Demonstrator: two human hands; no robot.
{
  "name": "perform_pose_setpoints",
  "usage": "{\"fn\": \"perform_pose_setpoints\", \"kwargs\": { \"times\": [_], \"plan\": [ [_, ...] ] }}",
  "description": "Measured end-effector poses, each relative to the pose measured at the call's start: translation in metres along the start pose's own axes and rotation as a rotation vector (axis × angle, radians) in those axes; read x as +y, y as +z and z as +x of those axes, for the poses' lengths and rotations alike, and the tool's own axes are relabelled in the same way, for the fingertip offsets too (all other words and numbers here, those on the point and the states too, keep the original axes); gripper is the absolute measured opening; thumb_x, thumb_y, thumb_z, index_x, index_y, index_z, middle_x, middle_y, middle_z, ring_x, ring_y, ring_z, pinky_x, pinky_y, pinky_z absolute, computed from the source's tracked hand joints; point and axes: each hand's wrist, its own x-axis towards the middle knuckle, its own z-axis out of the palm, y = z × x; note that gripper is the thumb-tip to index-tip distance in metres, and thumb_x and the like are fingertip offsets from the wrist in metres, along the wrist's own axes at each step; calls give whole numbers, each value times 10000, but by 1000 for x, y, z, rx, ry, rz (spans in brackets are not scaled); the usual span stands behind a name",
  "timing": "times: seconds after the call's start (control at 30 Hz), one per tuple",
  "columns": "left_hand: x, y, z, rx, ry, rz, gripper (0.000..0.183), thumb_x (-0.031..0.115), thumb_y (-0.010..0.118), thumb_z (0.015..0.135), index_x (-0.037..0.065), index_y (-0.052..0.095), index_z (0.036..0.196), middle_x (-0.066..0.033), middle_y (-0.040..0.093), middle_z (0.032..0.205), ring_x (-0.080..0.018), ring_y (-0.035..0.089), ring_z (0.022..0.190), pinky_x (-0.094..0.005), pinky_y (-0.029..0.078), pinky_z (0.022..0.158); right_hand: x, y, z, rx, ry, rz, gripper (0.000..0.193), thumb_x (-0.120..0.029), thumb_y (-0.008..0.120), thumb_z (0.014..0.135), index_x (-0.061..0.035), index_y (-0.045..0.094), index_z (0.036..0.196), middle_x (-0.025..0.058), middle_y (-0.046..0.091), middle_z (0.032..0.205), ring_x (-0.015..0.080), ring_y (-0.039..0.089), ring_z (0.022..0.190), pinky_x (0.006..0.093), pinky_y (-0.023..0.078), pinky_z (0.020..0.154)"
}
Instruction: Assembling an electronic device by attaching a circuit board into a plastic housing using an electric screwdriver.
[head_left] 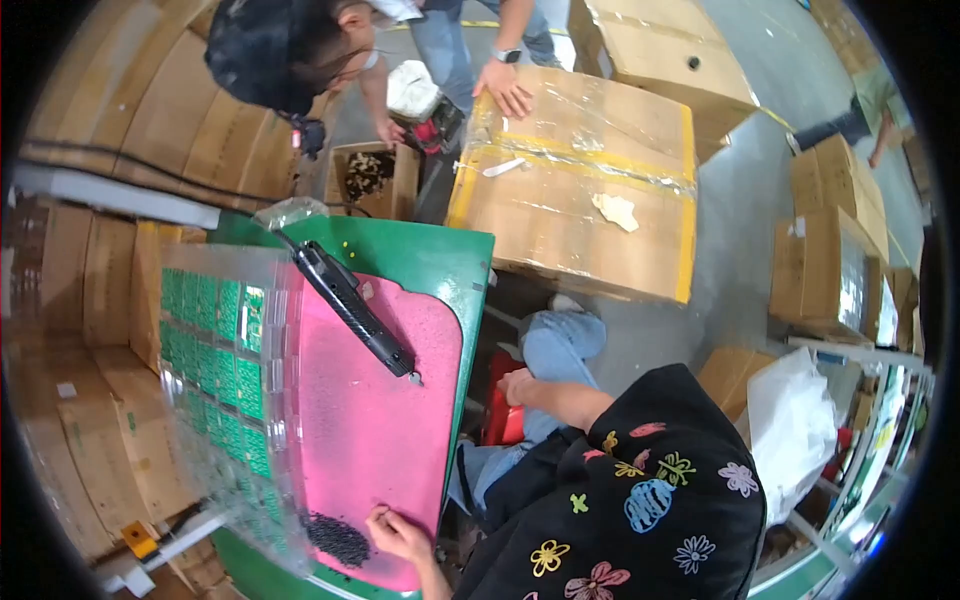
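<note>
On a pink mat (385, 430) lies a pile of tiny black pieces (338, 540), probably screws. Beside this pile is my left hand (400, 535), its fingers curled together; anything pinched in them is too small to make out. My right hand (515, 386) is closed at the top of a red plastic thing (503, 415) between my jeans-clad legs, its grip partly hidden. A black electric screwdriver (352, 308) rests slantwise over the mat's far end, touched by neither hand. Left of the mat, clear plastic trays (285, 400) hold rows of green circuit boards (228, 375).
The mat sits on a green tabletop (440, 243). Beyond it stands a large taped carton (580, 190), with a co-worker's hand (507, 90) on it. An open box (400, 180) of small pieces is nearby. Stacked cartons (110, 450) line the left side.
</note>
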Motion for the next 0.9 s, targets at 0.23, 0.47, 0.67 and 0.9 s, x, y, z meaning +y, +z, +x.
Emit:
{"fn": "perform_pose_setpoints", "kwargs": {
  "times": [0.23,0.47,0.67,0.9],
  "plan": [
    [24,25,-7,-41,207,11,107,-41,555,778,36,597,840,-99,583,741,-278,515,660,-392,374,630,76,68,140,714,-496,208,396,-318,519,895,-104,647,1202,159,628,1253,352,620,1115,447,508,937],
    [17,2,-26,93,187,-298,92,-53,572,803,1,585,876,-117,605,717,-287,575,617,-356,432,561,8,39,84,964,-775,12,417,-315,502,915,-91,608,1251,167,598,1293,375,526,1231,463,407,1053],
    [0,-9,-85,223,529,-388,182,-135,541,747,-21,537,888,-107,575,655,-218,561,545,-308,441,511,10,-13,-4,653,-277,371,177,-140,587,893,-3,641,991,210,676,923,381,659,854,434,513,759],
    [-17,-57,-97,227,515,-244,254,-134,609,686,-3,572,900,-103,590,684,-251,563,559,-320,445,513,34,-41,-156,731,-423,577,132,-100,660,894,11,632,828,6,597,710,59,523,690,233,449,627]
  ]
}}
